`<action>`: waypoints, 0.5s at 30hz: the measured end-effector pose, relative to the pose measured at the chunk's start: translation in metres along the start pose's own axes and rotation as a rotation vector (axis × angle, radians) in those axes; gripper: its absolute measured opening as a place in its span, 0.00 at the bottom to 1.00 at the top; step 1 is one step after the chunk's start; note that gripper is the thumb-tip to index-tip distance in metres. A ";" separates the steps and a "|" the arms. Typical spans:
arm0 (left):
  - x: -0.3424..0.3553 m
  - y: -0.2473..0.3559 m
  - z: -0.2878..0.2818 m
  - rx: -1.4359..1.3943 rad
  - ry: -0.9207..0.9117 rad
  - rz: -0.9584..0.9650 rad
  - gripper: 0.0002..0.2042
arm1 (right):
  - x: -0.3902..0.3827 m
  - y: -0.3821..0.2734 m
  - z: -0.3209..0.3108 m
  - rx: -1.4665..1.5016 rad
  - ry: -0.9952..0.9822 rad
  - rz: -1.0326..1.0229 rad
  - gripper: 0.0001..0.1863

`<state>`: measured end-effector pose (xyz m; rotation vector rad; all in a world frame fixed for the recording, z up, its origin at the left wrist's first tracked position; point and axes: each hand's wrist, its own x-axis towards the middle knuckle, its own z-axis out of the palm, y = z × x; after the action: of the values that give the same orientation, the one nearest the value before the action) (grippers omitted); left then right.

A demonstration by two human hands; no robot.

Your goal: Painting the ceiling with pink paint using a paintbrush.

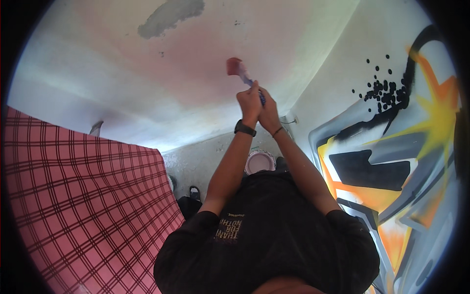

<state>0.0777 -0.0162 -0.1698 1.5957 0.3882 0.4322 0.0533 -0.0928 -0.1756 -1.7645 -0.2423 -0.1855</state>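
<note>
A paintbrush [235,67] with red-stained bristles and a blue handle is held up in front of a pale wall [274,44]. My left hand [248,104], with a dark watch on the wrist, is closed at its handle. Close against it, my right hand [269,111] is also closed around the handle, a thin dark band on its wrist. The bristles point up and left, over a pinkish area of the wall; whether they touch the surface I cannot tell. Below my hands, a round bucket [247,158] holds pale pink paint.
Pink plaid cloth [88,191] covers the left side. A wall with orange, yellow and black graffiti [372,169] rises on the right. On the grey floor [196,164], a dark sandal [195,192] shows. The wall ahead has a grey bare patch [171,18].
</note>
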 end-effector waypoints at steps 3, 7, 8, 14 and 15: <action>-0.002 0.005 0.045 -0.013 -0.200 0.047 0.24 | 0.006 0.011 -0.035 -0.050 0.113 -0.006 0.23; 0.000 0.014 0.087 -0.114 -0.520 -0.008 0.24 | 0.012 0.012 -0.053 -0.082 0.406 0.027 0.26; 0.001 0.018 0.088 -0.117 -0.519 -0.007 0.24 | 0.015 0.007 -0.054 -0.092 0.494 0.037 0.27; 0.012 0.036 0.025 -0.159 -0.423 -0.110 0.21 | 0.010 -0.030 -0.010 -0.157 0.300 0.075 0.24; 0.015 0.035 0.007 -0.184 -0.374 -0.148 0.20 | 0.008 -0.034 0.004 -0.181 0.227 0.091 0.23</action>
<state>0.0938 -0.0171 -0.1342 1.4195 0.1732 0.0493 0.0523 -0.0822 -0.1418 -1.9106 0.0195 -0.3478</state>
